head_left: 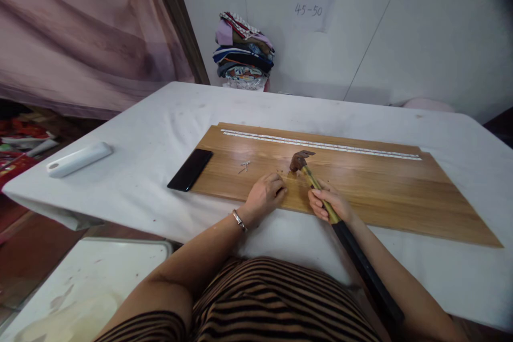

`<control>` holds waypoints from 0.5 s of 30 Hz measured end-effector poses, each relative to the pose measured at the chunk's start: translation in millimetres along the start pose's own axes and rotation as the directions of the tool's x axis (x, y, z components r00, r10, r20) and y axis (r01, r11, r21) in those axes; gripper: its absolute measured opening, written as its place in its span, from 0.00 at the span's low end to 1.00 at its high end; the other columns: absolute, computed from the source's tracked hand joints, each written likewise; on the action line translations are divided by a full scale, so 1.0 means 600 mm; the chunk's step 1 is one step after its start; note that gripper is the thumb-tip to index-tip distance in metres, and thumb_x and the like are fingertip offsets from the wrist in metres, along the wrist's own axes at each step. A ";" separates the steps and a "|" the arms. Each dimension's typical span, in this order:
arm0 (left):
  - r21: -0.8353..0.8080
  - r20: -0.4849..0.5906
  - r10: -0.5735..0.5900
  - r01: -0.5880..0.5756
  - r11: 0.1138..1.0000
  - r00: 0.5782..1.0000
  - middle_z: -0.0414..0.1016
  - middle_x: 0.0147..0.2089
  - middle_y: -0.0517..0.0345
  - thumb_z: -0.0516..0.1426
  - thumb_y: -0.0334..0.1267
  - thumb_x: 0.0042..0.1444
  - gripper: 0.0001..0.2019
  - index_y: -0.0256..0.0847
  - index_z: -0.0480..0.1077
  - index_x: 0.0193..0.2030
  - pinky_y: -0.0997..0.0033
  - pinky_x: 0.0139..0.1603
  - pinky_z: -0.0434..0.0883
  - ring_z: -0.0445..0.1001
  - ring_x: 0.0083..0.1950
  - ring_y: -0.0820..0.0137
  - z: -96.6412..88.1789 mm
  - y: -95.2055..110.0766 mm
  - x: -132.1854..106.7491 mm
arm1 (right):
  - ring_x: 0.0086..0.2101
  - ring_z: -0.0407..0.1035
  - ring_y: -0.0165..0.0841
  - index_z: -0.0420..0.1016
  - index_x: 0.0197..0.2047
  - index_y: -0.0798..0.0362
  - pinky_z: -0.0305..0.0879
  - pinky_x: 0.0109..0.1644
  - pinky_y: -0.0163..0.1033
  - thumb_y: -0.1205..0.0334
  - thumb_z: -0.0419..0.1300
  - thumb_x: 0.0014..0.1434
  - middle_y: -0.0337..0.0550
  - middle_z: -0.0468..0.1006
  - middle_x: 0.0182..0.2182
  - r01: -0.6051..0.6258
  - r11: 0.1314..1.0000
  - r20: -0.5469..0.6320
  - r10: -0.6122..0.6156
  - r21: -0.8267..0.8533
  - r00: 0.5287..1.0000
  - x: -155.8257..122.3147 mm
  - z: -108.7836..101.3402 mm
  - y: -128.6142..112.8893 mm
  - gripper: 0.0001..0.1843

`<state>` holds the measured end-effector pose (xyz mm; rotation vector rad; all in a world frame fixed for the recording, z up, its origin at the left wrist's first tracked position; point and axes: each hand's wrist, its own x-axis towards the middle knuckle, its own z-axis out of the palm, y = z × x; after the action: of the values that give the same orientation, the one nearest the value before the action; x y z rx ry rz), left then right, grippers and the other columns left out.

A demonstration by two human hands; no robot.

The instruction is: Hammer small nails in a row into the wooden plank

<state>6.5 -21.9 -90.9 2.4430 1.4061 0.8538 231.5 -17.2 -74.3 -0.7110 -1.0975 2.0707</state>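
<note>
My right hand (331, 200) is wrapped round the yellow part of the handle of a claw hammer (328, 208), and its black grip runs back along my forearm. The brown hammer head is low over the wooden board (380, 192); whether it touches the wood I cannot tell. Left of it, my left hand (266, 192) rests at the board's near edge with fingers curled and closed. Anything inside those fingers is hidden. Several small nails (244, 166) lie loose on the board to the left of that hand. Tiny dark specks dot the wood near the hammer head.
Two white measuring strips (320, 144) lie along the board's far side. A black phone (190, 170) overlaps its left edge. Farther left, a white elongated object (79, 159) sits on the white-covered table (136, 144). Folded clothes (243, 53) are stacked behind, by the wall.
</note>
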 end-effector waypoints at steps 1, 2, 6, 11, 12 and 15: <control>0.001 -0.001 0.001 -0.001 1.000 1.000 0.73 0.36 0.55 0.55 0.33 0.61 0.06 0.40 0.72 0.33 0.67 0.46 0.69 0.70 0.41 0.69 0.000 0.000 0.000 | 0.10 0.52 0.20 0.59 0.44 0.49 0.50 0.11 0.26 0.58 0.61 0.58 0.24 0.65 0.18 -0.004 1.000 -0.002 0.004 -0.004 1.000 0.000 0.000 0.000 0.15; 0.000 -0.001 0.002 -0.002 1.000 1.000 0.73 0.36 0.55 0.55 0.33 0.61 0.07 0.40 0.72 0.33 0.67 0.46 0.69 0.70 0.40 0.69 -0.001 0.001 0.000 | 0.10 0.52 0.20 0.59 0.43 0.49 0.50 0.11 0.25 0.57 0.61 0.58 0.24 0.65 0.18 -0.006 1.000 -0.002 0.006 -0.007 1.000 0.000 0.000 0.001 0.15; -0.009 0.001 -0.010 0.010 1.000 1.000 0.73 0.37 0.55 0.54 0.33 0.61 0.07 0.40 0.72 0.33 0.67 0.46 0.69 0.71 0.40 0.69 -0.001 0.003 0.001 | 0.10 0.52 0.21 0.59 0.42 0.49 0.50 0.11 0.26 0.56 0.61 0.57 0.24 0.64 0.18 -0.011 1.000 0.004 0.011 -0.015 1.000 0.000 -0.001 0.002 0.15; -0.007 0.003 -0.006 0.006 1.000 1.000 0.72 0.36 0.55 0.55 0.33 0.61 0.06 0.40 0.72 0.33 0.68 0.45 0.69 0.70 0.40 0.69 0.000 0.001 0.000 | 0.10 0.52 0.21 0.58 0.40 0.49 0.50 0.11 0.26 0.57 0.61 0.58 0.25 0.65 0.18 -0.005 1.000 0.000 0.005 -0.006 1.000 -0.001 0.000 0.001 0.14; -0.005 0.002 -0.002 0.002 1.000 1.000 0.72 0.36 0.55 0.55 0.32 0.61 0.06 0.40 0.72 0.33 0.68 0.45 0.69 0.70 0.40 0.69 0.000 0.000 0.000 | 0.11 0.52 0.21 0.58 0.40 0.48 0.50 0.11 0.26 0.57 0.61 0.58 0.25 0.64 0.19 -0.002 1.000 0.002 0.002 -0.003 1.000 -0.001 0.000 0.001 0.14; -0.004 0.000 0.003 -0.003 1.000 1.000 0.72 0.36 0.56 0.56 0.32 0.60 0.05 0.39 0.72 0.33 0.68 0.45 0.69 0.70 0.40 0.69 -0.001 0.000 0.000 | 0.11 0.53 0.21 0.58 0.40 0.48 0.50 0.12 0.26 0.57 0.61 0.58 0.25 0.64 0.19 0.002 1.000 0.007 -0.002 0.001 1.000 -0.001 0.000 0.001 0.14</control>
<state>6.2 -22.2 -90.7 2.4425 1.3998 0.8558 231.7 -18.1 -74.7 -0.7022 -1.1003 2.0741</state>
